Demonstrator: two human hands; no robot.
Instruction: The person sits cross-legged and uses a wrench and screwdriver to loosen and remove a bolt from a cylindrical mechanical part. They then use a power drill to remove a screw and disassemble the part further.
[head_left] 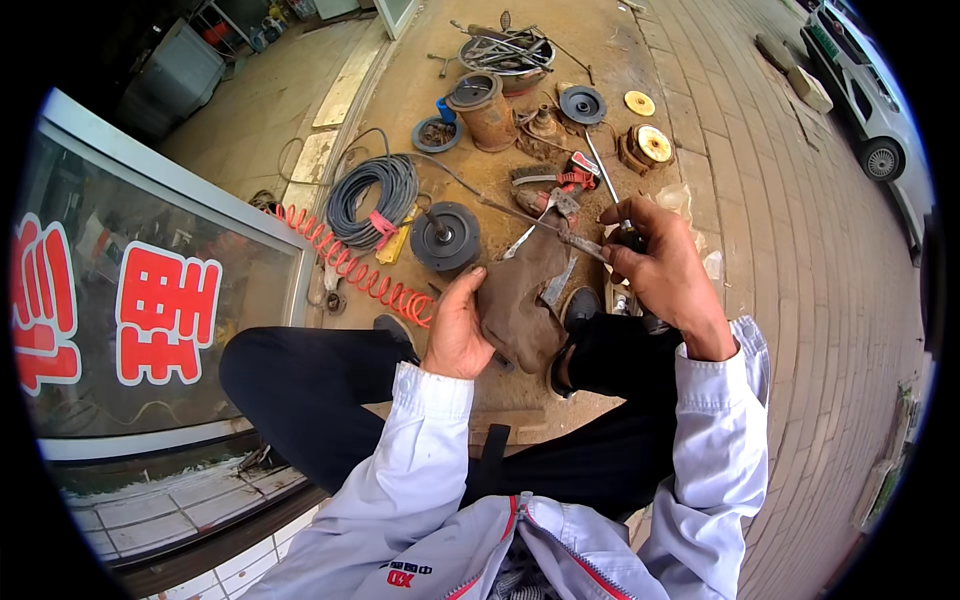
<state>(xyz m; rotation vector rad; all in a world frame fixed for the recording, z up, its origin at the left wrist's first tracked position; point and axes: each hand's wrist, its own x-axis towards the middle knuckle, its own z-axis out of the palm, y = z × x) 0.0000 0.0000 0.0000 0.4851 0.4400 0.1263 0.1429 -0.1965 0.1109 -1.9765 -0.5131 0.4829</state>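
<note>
My left hand [460, 330] is closed on the left edge of a lumpy mud-brown piece [520, 295]; whether it is a casting or stiff cloth I cannot tell. My right hand [663, 265] grips a screwdriver [603, 168], its steel shaft pointing away from me and its dark handle within the fingers. The same fingers pinch the end of a thin grey strip or cable [582, 244] that crosses above the brown piece. Just beyond lie red-handled pliers or cutters [578, 176]. A black round motor part with a shaft [445, 237] stands left of the brown piece.
A coiled grey hose [372, 200] and a red spiral air hose [365, 277] lie to the left, by a glass door [160, 290]. Farther off stand a rusty cylinder [482, 112], a basin of tools [507, 55] and a black wheel [582, 104]. A car [875, 110] is at far right.
</note>
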